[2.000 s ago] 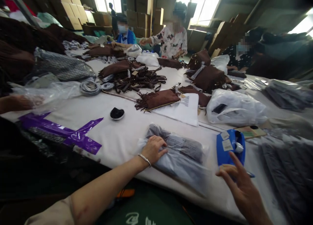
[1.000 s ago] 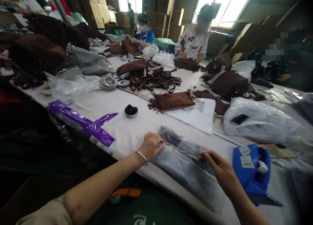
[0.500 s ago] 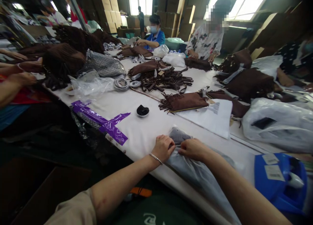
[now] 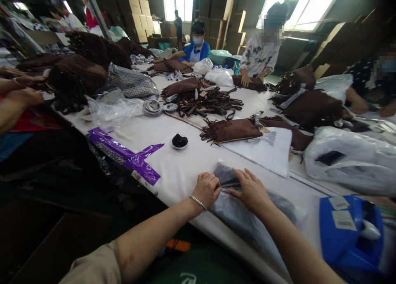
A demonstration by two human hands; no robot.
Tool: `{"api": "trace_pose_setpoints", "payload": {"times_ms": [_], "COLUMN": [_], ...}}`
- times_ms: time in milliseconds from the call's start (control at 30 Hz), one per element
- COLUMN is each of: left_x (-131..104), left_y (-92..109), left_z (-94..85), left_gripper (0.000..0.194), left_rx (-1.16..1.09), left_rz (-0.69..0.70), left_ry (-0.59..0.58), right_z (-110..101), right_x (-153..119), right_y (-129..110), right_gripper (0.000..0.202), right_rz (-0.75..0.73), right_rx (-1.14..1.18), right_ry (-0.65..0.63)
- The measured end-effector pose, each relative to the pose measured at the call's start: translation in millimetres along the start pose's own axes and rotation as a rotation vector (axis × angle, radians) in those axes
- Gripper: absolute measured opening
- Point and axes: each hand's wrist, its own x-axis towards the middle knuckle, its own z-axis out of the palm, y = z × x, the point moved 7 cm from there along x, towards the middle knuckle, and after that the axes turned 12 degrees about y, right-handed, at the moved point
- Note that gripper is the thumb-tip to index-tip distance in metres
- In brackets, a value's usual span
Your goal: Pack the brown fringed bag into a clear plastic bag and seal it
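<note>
Packing floor of a bag workshop: stacked cardboard cartons (image 4: 130,10) line the back wall, several people work around one long white table (image 4: 161,160) carrying brown fringed bags (image 4: 232,129), loose straps (image 4: 210,102) and plastic polybags (image 4: 349,160)

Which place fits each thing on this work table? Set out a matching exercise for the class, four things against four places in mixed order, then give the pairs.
Things:
1. clear bag with dark cloth
2. blue tape dispenser
3. purple tape strips
4. small dish of black bits

Places:
A. at the table's left edge, crossing each other
B. under the left hand and the right hand
C. at the far right, near the table's front edge
D. out on the white table, beyond both hands

Pairs: 1-B, 2-C, 3-A, 4-D
</note>
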Motion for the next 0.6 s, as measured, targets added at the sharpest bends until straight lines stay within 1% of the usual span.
{"api": "trace_pose_setpoints", "payload": {"times_ms": [67,133,233,300,333,367,400,467,533,567,600], "left_x": [0,2,5,6,7,8,9,14,19,20,22], "left_y": [-2,-8,-18,-23,-26,-32,-40,-53,-68,-73,-78], "left_z": [-0.9,-4.7,-15.2,-20.7,-20.8,-18.4,-14.7,3.3,24.6,33.3,38.0], "left_gripper": [0.005,0.006,0.02,0.025,0.027,0.031,0.035,0.042,0.045,0.044,0.043], "left_rx": [0.004,0.006,0.007,-0.011,-0.029,-0.036,-0.047,-0.128,-0.153,-0.141,-0.112], "left_rz": [-0.016,-0.049,-0.095,-0.095,-0.094,-0.114,-0.134,-0.12,-0.123,-0.123,-0.119], "left_ry": [0.003,0.014,0.047,0.062,0.06,0.054,0.068,0.035,-0.007,-0.024,-0.008], "right_z": [12,16,9,-1,-6,-9,-10,-6,-3,-5,-11], "right_x": [-5,-5,-8,-16,-21,-25,-28,-30,-32,-34,-38], "right_y": [5,23,59,73,75,75,75,76,76,75,73], "right_gripper": [0.079,0.077,0.068,0.059,0.052,0.049,0.051,0.063,0.071,0.07,0.066], "right_rz": [0.02,0.1,0.245,0.294,0.302,0.297,0.304,0.323,0.323,0.315,0.304], "right_rx": [0.077,0.133,0.2,0.246,0.268,0.295,0.314,0.363,0.429,0.461,0.489], "right_ry": [0.009,0.028,0.038,0.015,-0.002,-0.026,-0.047,-0.126,-0.214,-0.249,-0.269]}}
